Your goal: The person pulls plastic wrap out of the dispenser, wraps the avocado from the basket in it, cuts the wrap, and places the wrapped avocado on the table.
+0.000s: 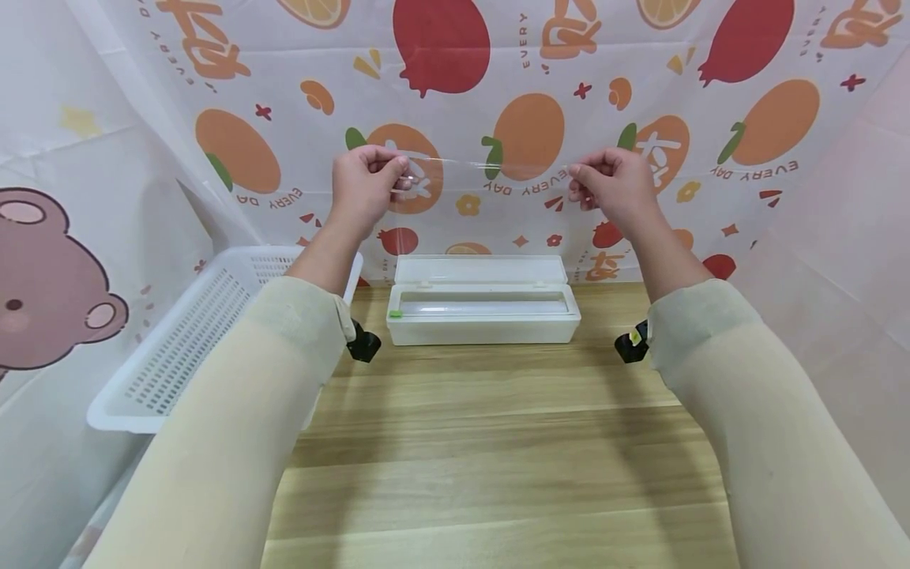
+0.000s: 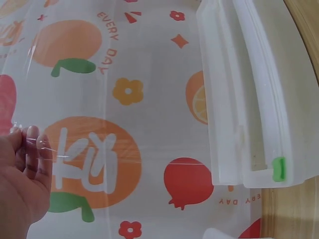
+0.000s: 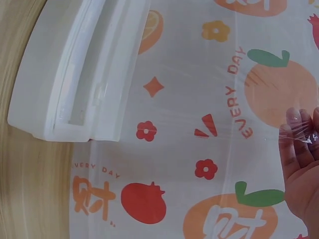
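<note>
A sheet of clear cling film (image 1: 483, 167) is stretched between my two raised hands, its top edge catching the light. My left hand (image 1: 366, 180) pinches one corner between thumb and fingers; in the left wrist view the film (image 2: 75, 154) wrinkles at the fingertips. The other corner is pinched by my right hand (image 1: 613, 183), and creased film (image 3: 306, 137) shows over those fingers in the right wrist view. Below stands a white cling film dispenser box (image 1: 483, 330), its lid (image 1: 479, 269) tipped back and a roll (image 1: 483, 307) inside. A green slider (image 1: 396, 314) sits at its left end.
A white perforated basket (image 1: 206, 316) stands left of the dispenser, partly behind my left sleeve. The wooden table (image 1: 498, 458) reaches toward me. Behind it hangs a fruit-printed sheet (image 1: 469, 209). Black wrist cameras (image 1: 363, 345) hang below both cuffs.
</note>
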The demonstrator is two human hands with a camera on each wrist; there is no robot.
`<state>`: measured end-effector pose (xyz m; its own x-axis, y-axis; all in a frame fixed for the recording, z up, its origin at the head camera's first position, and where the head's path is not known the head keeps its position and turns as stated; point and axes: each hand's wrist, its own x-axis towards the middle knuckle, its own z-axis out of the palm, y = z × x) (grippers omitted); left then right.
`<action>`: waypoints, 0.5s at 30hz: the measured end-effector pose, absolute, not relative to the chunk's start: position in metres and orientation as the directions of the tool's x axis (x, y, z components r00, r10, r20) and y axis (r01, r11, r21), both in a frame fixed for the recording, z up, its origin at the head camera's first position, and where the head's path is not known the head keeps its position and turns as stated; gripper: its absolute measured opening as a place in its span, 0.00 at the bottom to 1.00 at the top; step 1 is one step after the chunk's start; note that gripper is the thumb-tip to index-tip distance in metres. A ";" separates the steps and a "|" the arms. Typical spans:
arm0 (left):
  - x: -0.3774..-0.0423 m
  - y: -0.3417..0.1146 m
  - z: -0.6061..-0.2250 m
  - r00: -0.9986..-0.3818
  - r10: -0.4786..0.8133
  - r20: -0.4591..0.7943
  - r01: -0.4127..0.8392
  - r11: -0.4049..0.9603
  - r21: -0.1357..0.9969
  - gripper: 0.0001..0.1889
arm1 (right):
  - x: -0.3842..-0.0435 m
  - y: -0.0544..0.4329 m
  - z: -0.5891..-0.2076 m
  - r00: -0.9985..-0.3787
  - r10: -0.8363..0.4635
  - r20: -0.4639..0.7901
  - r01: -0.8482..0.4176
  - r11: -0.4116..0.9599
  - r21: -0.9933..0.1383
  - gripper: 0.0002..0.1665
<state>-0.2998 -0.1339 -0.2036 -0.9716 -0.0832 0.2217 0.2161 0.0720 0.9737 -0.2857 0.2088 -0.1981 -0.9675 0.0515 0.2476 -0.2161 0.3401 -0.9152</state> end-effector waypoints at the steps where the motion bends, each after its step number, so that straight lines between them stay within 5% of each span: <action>1: -0.300 -0.134 -0.203 -0.970 -0.085 0.228 0.222 0.069 0.972 0.13 | -0.285 0.208 -0.197 -0.966 0.055 0.252 -0.219 0.344 -0.913 0.17; 15: -0.296 -0.141 -0.181 -0.959 -0.072 0.274 0.265 0.115 0.957 0.14 | -0.284 0.202 -0.176 -0.959 0.067 0.275 -0.242 0.314 -0.918 0.13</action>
